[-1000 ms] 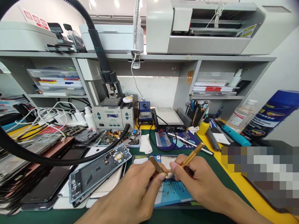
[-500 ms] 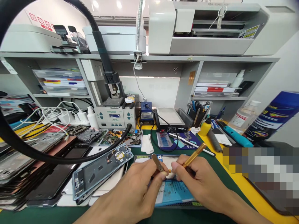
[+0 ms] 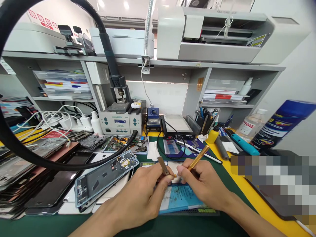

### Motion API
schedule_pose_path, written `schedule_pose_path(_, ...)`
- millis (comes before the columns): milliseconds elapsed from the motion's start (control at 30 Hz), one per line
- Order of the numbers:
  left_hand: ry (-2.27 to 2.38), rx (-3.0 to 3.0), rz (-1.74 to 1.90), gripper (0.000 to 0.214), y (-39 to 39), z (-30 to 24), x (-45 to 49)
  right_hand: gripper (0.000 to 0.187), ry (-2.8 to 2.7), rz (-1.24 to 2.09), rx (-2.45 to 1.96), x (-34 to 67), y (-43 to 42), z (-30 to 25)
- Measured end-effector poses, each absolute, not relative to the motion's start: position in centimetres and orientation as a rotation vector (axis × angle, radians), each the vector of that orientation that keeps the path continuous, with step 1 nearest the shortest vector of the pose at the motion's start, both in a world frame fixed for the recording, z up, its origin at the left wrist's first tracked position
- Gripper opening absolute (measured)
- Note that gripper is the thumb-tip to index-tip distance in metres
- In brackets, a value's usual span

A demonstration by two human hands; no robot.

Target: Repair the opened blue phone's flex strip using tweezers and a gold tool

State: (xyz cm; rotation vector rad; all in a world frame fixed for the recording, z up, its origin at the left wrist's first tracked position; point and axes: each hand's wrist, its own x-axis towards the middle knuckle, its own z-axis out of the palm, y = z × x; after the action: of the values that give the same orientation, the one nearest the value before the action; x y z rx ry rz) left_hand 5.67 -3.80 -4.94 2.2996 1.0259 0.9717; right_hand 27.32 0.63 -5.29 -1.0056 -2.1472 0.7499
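Observation:
My left hand [image 3: 145, 189] is closed, with thumb and forefinger pinching a flat bronze-coloured metal tool [image 3: 163, 165] whose broad end sticks up. In my right hand [image 3: 201, 179] is a slim gold pen-shaped tool [image 3: 199, 157], gripped like a pen with its rear end pointing up and right. A small orange bit [image 3: 175, 175] shows between the two hands' fingertips; what it belongs to is hidden. Beneath them lie a pale item and a stained blue pad [image 3: 180, 197], partly covered by my hands.
An opened phone frame [image 3: 106, 179] lies tilted on other phones at the left. A black hose [image 3: 74, 166] loops across the left side. Behind stand a hot-air station [image 3: 120, 121] and a heating plate [image 3: 179, 126]. A spray can [image 3: 281, 123] and bottles stand at the right.
The view has shifted slightly, so both hands appear a little further left. Both keep hold of their tools, close together over the pad.

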Motion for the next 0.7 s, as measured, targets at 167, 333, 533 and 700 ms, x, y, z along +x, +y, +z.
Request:
schedule_pose_path(167, 1.040, 2.258, 0.978, 0.013, -3.53, -4.49, 5.81, 0.041, -2.158, 0.751, -0.997, 27.51, 0.54, -5.08)
schedule_pose_path(333, 1.076, 2.249, 0.956, 0.014, -3.65, -4.61, 5.64, 0.040, -2.154, 0.775, -0.995, 27.40, 0.49, -4.89)
schedule_pose_path(533, 1.080, 2.266, 0.955, 0.015, -3.75, -5.08, 5.42, 0.038, -2.150, 0.800, -0.992, 27.31, 0.46, -4.98)
schedule_pose_path(700, 1.031, 2.283, 0.958, 0.014, -3.85, -4.95, 5.34, 0.037, -2.168, 0.782, -1.008, 27.47, 0.34, -5.04)
